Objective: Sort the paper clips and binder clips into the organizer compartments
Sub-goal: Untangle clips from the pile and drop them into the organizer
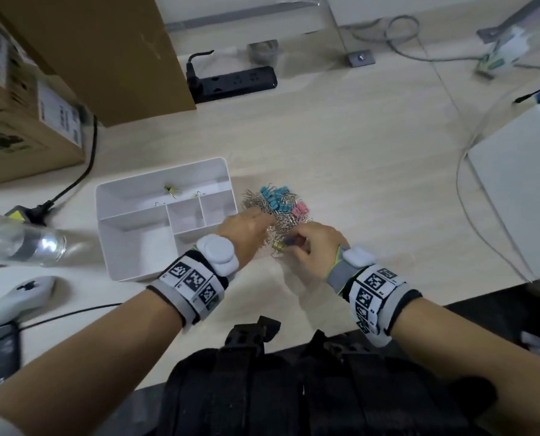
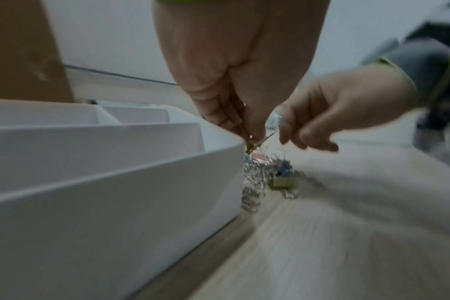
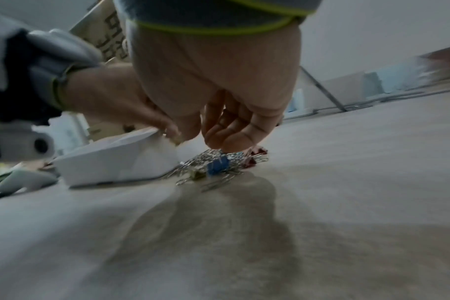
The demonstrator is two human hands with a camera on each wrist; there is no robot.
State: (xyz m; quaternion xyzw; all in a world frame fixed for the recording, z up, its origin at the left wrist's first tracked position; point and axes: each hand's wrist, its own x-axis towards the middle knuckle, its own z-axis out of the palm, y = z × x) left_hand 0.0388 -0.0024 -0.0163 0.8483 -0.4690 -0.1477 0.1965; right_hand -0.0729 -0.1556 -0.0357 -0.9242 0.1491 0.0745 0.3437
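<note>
- The left hand (image 2: pixel 234 85) hangs over the heap of clips (image 1: pixel 278 212), fingers pressed together and pinching what looks like a yellow-green binder clip (image 2: pixel 252 146), just beside the corner of the organizer (image 1: pixel 130 234).
- The right hand (image 1: pixel 317 243) is also at the heap, on its side away from the organizer. Its fingers are curled, but I cannot tell if they really pinch something.
- The work seems only at its start. In the organizer's long far compartment lie a few yellow-green clips (image 1: pixel 171 191) and one or two wire pieces; the other compartments look bare.
- Almost all remains in the heap on the tabletop (image 1: pixel 372 171), just beside the organizer: many silver paper clips, light blue binder clips (image 1: pixel 275 195), pink ones (image 1: pixel 300 209).
- Only the head view looks into the compartments. The left wrist view shows the pinch, which the head view hides.
- The right wrist view shows a dark blue binder clip (image 3: pixel 218 164) on the heap, under the right fingertips (image 3: pixel 229 145).
</note>
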